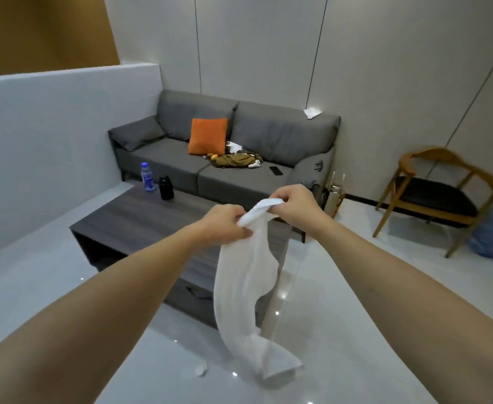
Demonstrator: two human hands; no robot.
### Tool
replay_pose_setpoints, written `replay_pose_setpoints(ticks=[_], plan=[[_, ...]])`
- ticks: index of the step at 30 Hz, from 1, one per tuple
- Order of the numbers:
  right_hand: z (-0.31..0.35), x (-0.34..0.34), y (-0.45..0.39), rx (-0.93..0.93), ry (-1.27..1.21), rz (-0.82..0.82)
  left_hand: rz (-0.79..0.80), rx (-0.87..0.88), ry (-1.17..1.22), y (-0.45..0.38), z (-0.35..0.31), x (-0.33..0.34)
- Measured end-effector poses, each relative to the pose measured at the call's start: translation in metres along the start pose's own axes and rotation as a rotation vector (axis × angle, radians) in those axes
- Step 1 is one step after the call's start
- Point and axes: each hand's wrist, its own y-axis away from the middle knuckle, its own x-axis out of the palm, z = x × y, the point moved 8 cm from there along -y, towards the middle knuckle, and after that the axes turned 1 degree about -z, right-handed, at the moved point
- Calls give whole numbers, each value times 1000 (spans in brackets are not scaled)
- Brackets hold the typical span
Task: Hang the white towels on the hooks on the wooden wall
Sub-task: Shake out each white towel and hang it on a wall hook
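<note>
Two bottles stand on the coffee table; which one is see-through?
The bottle with the blue cap and label, nearest the table's far left corner. The black bottle beside it is opaque.

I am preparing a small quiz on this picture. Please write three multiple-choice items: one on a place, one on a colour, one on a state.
1. Where does the water bottle stand?
A. on the sofa
B. on the low table
C. on the chair

2. What colour is the cushion?
A. orange
B. green
C. white

3. How is the white towel held?
A. by one hand
B. by both hands
C. by neither

Key: 1 B, it stands on the low table; 2 A, plainly orange; 3 B, the left hand and the right hand grip its top.
</note>
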Motion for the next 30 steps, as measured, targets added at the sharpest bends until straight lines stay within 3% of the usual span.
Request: replay_pose_setpoints(ticks=[4,9,16,19,25,30], plan=[[-11,-15,-29,39,-64,-57,-22,65,105,-58,-33,14],[-76,-59,-60,144,-305,-222,-9,36,358,-129,-61,33],[-172,-110,-122,234,-427,35,-103,6,600,-240,-107,52],[-221,-133,-147,274,-329,139,-84,13,545,-287,-144,67],[-285,-185,-210,246,-305,66,70,119,460,-369,-213,95],[-298,-191,-268,198,-239,130,-180,26,331,-433,-198,66]])
